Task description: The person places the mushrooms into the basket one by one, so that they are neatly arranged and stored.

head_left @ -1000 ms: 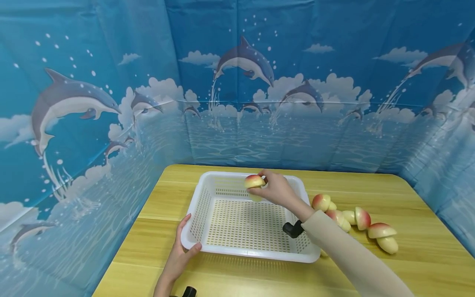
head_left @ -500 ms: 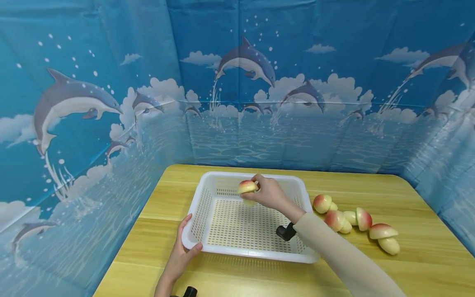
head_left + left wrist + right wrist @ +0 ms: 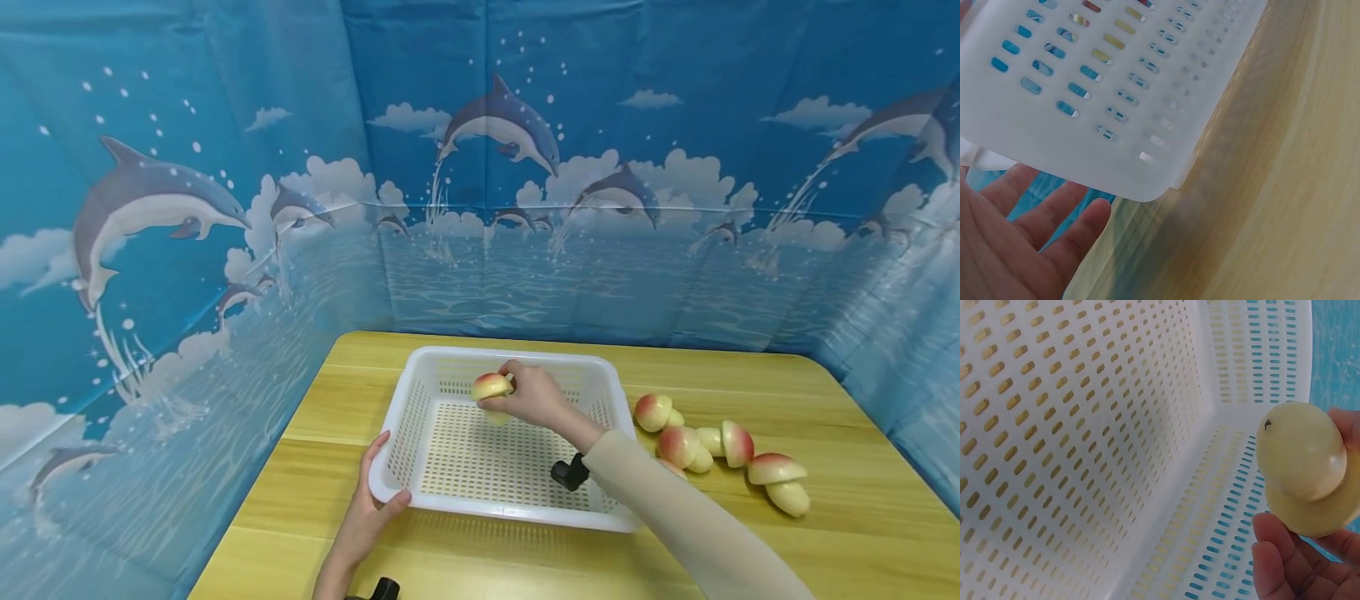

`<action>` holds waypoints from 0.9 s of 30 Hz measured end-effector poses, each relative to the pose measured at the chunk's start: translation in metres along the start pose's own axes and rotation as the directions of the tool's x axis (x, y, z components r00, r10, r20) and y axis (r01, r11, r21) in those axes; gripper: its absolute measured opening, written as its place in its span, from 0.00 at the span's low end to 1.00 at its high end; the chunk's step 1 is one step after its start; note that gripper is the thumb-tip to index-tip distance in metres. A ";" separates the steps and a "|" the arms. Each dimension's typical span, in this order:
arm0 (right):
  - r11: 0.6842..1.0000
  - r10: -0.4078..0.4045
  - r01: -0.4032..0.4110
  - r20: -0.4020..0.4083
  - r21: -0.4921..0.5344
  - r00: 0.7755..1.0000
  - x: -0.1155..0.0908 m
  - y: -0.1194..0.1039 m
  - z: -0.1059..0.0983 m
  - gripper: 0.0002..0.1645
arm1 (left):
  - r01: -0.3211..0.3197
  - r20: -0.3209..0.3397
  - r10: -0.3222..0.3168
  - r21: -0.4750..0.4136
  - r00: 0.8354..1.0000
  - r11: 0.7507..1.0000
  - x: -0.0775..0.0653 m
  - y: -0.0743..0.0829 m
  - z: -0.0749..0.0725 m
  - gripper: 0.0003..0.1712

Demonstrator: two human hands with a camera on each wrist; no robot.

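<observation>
In the head view my right hand pinches a toy mushroom with a red and cream cap, held above the basket floor. The right wrist view shows its pale rounded stem pointing at the camera, fingers around the cap. The white perforated plastic basket stands on the table, and no mushroom shows on its visible floor. My left hand holds the basket's near left corner, thumb on the front rim. In the left wrist view several fingers extend beneath the corner.
Several more toy mushrooms lie right of the basket, among them one farthest right and one near the basket's rim. Part of one is hidden by the right sleeve. A dolphin-printed curtain borders the wooden table.
My right hand has carried the mushroom left and slightly down over the basket. My left hand stays at the basket's corner.
</observation>
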State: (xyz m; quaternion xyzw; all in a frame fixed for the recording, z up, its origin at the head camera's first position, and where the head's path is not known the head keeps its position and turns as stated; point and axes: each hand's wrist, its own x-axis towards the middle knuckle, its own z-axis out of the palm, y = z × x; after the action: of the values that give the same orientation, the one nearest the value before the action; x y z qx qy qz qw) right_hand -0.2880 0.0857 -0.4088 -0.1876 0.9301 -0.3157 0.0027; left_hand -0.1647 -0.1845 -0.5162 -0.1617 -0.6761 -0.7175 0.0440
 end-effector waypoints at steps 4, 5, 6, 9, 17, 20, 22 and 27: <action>1.000 -0.007 0.007 0.002 -0.003 1.000 0.001 0.000 0.004 0.31 | 0.002 0.002 -0.002 0.011 1.000 1.000 0.000 0.000 0.000 0.48; 1.000 -0.006 0.006 0.003 -0.001 1.000 0.001 0.000 0.005 0.31 | 0.003 0.002 -0.003 0.015 1.000 1.000 0.000 0.000 0.000 0.48; 1.000 -0.005 0.005 0.004 0.001 1.000 0.002 0.000 0.006 0.31 | 0.002 0.005 -0.002 0.016 1.000 1.000 0.001 0.000 0.000 0.48; 1.000 -0.003 0.003 0.011 0.006 1.000 0.003 -0.001 0.008 0.31 | 0.001 0.006 -0.002 0.022 1.000 1.000 0.001 -0.001 0.000 0.48; 1.000 -0.011 0.011 0.034 -0.002 0.999 0.005 -0.004 0.012 0.30 | -0.001 0.003 0.000 0.029 1.000 1.000 0.001 -0.001 -0.001 0.48; 1.000 -0.010 0.011 0.051 -0.012 0.999 0.007 -0.001 0.015 0.31 | 0.002 0.007 -0.003 0.027 1.000 1.000 0.001 -0.001 -0.001 0.48; 1.000 -0.005 0.007 0.063 -0.019 0.998 0.008 0.000 0.018 0.31 | 0.004 0.007 -0.004 0.028 1.000 1.000 0.001 -0.001 -0.001 0.48; 0.999 0.001 0.002 0.089 -0.032 0.996 0.010 0.000 0.025 0.31 | 0.010 -0.004 -0.009 0.041 1.000 0.999 0.000 -0.001 -0.002 0.48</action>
State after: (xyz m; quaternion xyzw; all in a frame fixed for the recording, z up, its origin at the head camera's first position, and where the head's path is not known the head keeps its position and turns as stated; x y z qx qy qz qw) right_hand -0.2945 0.0678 -0.4275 -0.2018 0.9340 -0.2920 0.0407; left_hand -0.1653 -0.1865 -0.5175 -0.1563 -0.6914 -0.7039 0.0450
